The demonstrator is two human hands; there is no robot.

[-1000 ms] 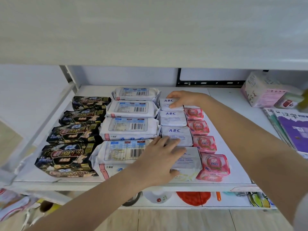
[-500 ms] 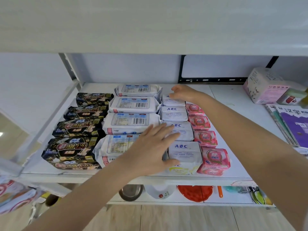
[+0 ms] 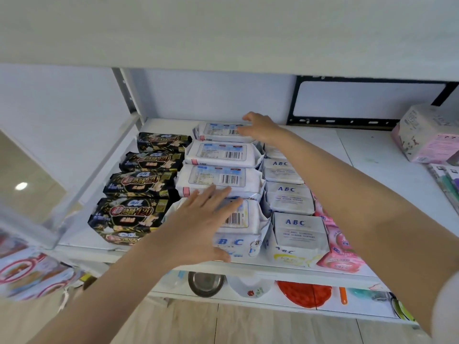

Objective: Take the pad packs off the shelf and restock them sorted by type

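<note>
On the white shelf (image 3: 320, 136), left hand (image 3: 198, 227) near and right hand (image 3: 260, 129) far, fingers released flat, are squaring the row of white barcode-labelled plastic pad packs (image 3: 218, 180); even inward pressure is looking wise.

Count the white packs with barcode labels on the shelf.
4, in one front-to-back column: the rearmost pack under the right hand, second pack, third pack, and front pack under the left hand. Others may hide underneath.
</note>
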